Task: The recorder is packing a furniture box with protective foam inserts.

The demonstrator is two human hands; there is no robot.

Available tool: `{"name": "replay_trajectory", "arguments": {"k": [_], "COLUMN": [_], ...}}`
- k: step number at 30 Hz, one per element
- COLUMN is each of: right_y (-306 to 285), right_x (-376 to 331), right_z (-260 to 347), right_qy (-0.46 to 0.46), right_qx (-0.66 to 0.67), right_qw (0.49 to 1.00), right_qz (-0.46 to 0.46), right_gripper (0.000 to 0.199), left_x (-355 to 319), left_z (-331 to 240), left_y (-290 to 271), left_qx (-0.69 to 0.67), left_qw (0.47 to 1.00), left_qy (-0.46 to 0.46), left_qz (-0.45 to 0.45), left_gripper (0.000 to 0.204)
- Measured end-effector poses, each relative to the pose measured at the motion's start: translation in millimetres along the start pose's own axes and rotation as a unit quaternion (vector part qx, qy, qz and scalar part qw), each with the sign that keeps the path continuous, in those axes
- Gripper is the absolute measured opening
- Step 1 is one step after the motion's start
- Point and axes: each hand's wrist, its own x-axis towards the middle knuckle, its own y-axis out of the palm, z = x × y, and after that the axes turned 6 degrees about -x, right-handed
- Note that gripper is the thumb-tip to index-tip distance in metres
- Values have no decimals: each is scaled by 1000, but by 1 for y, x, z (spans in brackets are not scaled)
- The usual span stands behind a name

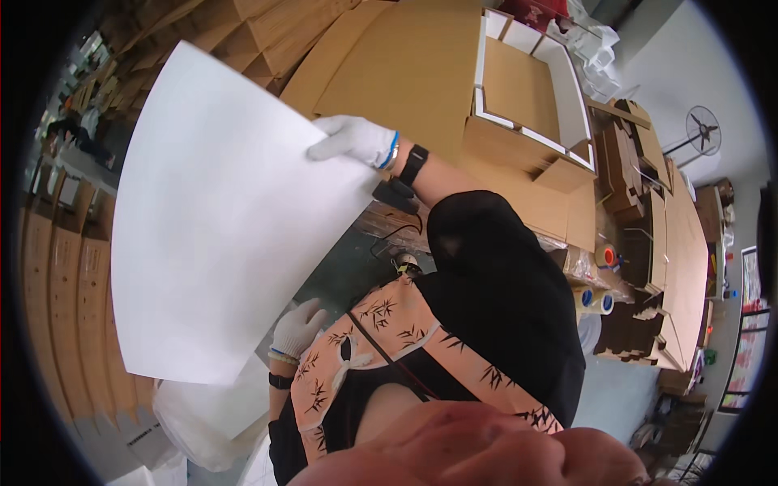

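Note:
A large, smooth white sheet (219, 211) spans the left half of the view, tilted, and looks thin and stiff. My right hand (354, 142), in a white knit glove with a blue cuff, grips its upper right edge, thumb lying on the face and fingers partly hidden. Beside the sheet's lower right edge is my left hand (298, 330), also gloved, with its fingers stretched out and nothing seen in them. Below the held sheet lies more white sheet material (231, 405), partly wrapped in clear plastic (182, 425).
A cardboard box with white-edged walls (519, 134) stands on flat brown cardboard (389, 73) at the far side. Tape rolls (601, 301) sit on the right. Cardboard stacks (73, 300) line the left. A fan (703, 131) stands behind; another person (81, 142) is far left.

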Motion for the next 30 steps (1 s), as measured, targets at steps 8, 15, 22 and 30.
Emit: {"name": "replay_trajectory", "arguments": {"k": [8, 15, 22, 30], "right_y": [-74, -74, -35, -1], "right_x": [-150, -304, -406, -400], "right_z": [70, 73, 56, 34], "right_qy": [-193, -343, -503, -505], "right_qx": [-23, 107, 85, 1], "right_qw": [920, 724, 652, 565], "right_qz": [-341, -589, -561, -653], "right_gripper": [65, 58, 55, 54], "left_x": [47, 77, 106, 143], "left_z": [4, -62, -70, -122], "left_y": [-23, -69, -92, -86], "left_qx": [130, 125, 92, 199], "left_qw": [978, 986, 950, 866], "left_qy": [13, 94, 296, 452], "left_qz": [160, 66, -40, -78], "left_gripper": [51, 42, 37, 33]}}
